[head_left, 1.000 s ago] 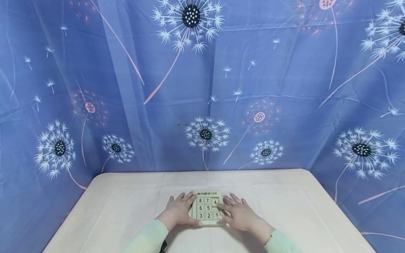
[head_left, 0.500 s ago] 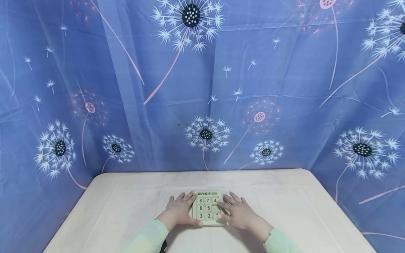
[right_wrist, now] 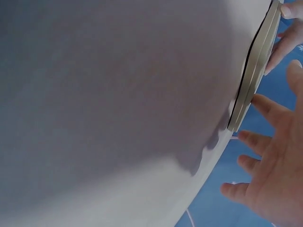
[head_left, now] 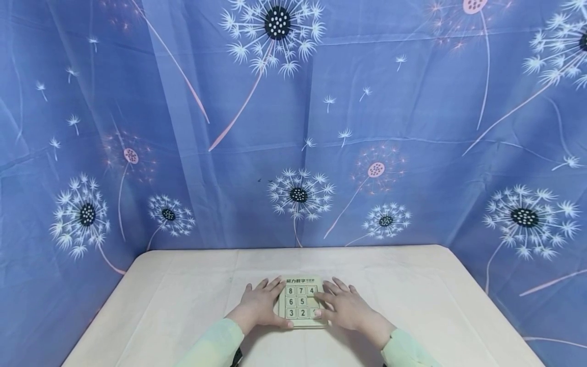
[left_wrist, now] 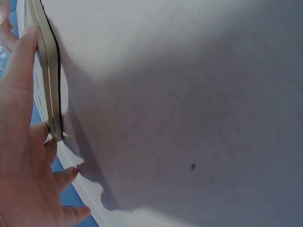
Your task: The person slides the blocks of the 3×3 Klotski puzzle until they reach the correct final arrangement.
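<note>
Tile 4 (head_left: pixel 312 290): sits higher on the puzzle (head_left: pixel 306 322) than a second ago, level with tiles 8 (head_left: pixel 290 290) and 7 (head_left: pixel 300 290).
Tile 1 (head_left: pixel 312 313): at the puzzle's near right corner; its digit showed plainly a second ago and is now mostly covered by the right thumb (head_left: pixel 323 314).
Puzzle: flat on the table (head_left: pixel 183 290), between both hands.
Gap: in the puzzle's middle row, right of tile 5 (head_left: pixel 301 302), between tiles 4 and 1.
Left hand (head_left: pixel 263 305): fingers spread and loose along the puzzle's left side, thumb on its near left corner; same place as before.
Right hand (head_left: pixel 346 309): fingers spread and loosely extended at the puzzle's right side, index fingertip at tile 4's lower right corner.
Other tiles: 6 (head_left: pixel 291 302) left of 5; 3 (head_left: pixel 291 313) and 2 (head_left: pixel 302 313) along the puzzle's near row, all in view.
Sleeves (head_left: pixel 213 344): pale green, on the near side of the puzzle.
Cloth (head_left: pixel 229 204): blue, dandelion-printed, beyond the puzzle and to both sides.
</note>
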`<state>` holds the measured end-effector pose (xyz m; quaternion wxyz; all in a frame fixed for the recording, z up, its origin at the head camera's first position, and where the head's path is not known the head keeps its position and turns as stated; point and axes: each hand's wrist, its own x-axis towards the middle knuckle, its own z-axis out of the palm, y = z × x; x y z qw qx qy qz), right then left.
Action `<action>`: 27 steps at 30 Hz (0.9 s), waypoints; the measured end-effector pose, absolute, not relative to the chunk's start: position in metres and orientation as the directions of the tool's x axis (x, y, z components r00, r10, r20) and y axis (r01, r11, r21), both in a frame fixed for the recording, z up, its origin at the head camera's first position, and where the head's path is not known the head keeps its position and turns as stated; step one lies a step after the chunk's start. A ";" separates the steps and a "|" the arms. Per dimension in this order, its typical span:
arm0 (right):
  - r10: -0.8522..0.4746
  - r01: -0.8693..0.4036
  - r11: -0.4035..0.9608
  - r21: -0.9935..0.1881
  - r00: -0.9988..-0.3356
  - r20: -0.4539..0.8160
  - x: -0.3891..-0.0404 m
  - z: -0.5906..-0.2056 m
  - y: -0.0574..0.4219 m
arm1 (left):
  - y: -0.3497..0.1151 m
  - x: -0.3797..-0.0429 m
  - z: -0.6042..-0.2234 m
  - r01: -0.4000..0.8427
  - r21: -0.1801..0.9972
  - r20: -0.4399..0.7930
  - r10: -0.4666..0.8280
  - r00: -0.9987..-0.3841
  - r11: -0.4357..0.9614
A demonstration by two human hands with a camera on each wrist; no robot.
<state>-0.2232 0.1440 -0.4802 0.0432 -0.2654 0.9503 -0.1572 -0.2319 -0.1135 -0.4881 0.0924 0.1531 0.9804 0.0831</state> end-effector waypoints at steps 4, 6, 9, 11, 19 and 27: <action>-0.525 -0.499 0.801 -0.331 -0.851 0.010 -0.222 -0.480 0.145 | -0.113 -0.232 -0.488 0.285 0.189 -0.159 0.315 -0.936 0.940; -0.530 -0.504 0.797 -0.332 -0.848 0.014 -0.221 -0.479 0.145 | -0.114 -0.232 -0.489 0.286 0.192 -0.157 0.317 -0.935 0.939; -0.534 -0.510 0.793 -0.333 -0.845 0.020 -0.219 -0.478 0.148 | -0.114 -0.232 -0.489 0.287 0.200 -0.153 0.319 -0.935 0.937; -0.533 -0.508 0.793 -0.337 -0.846 0.021 -0.216 -0.477 0.150 | -0.114 -0.232 -0.489 0.287 0.202 -0.152 0.320 -0.935 0.936; -0.557 -0.534 0.779 -0.329 -0.830 0.031 -0.199 -0.478 0.156 | -0.114 -0.232 -0.488 0.289 0.200 -0.151 0.321 -0.935 0.936; -0.584 -0.571 0.772 -0.279 -0.811 0.045 -0.182 -0.478 0.157 | -0.114 -0.230 -0.485 0.288 0.185 -0.148 0.317 -0.937 0.939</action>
